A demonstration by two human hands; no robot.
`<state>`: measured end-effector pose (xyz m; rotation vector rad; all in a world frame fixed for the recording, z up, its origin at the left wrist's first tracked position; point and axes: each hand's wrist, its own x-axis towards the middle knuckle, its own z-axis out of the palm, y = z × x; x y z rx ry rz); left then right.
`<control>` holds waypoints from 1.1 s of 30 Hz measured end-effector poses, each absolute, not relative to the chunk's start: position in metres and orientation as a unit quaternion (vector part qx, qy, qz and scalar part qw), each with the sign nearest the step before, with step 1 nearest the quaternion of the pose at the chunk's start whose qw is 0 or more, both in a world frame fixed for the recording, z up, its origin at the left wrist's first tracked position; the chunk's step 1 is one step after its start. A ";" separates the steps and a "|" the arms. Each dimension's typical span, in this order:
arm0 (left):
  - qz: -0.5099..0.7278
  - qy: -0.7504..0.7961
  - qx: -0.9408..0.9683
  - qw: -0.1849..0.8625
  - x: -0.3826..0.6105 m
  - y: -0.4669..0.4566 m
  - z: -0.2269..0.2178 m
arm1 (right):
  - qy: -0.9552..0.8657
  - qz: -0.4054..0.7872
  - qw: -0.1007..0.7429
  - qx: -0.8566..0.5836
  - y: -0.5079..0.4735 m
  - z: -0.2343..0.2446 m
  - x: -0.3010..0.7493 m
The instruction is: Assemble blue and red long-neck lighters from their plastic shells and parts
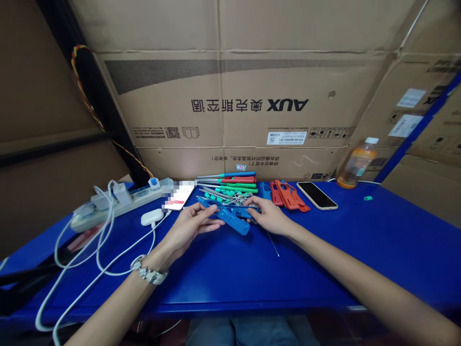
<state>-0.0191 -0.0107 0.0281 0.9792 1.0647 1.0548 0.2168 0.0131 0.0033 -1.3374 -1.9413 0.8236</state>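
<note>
My left hand grips a long blue plastic handle shell with an oval opening, tilted down to the right. My right hand pinches a second blue plastic handle piece just behind it, and the two overlap. A thin metal rod sticks out below my right hand; its upper end is hidden. Beyond both hands lie long-nosed lighters with blue, red and green handles, beside a heap of small green parts and thin metal pieces.
Red-orange handle shells and a phone lie to the right, near an orange drink bottle. A lit phone, white earbud case, cables and power strip sit left. A cardboard wall stands behind the blue table.
</note>
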 end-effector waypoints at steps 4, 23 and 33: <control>0.504 0.463 0.413 0.601 -0.031 -0.002 0.033 | -0.796 0.181 0.257 -0.518 0.002 0.000 0.205; 0.462 0.405 0.445 0.652 0.038 0.035 0.029 | -0.761 0.157 0.405 -0.481 0.002 0.018 0.244; 0.442 0.413 0.584 0.542 0.071 0.076 0.017 | -0.715 -0.055 0.234 -0.656 0.022 0.024 0.269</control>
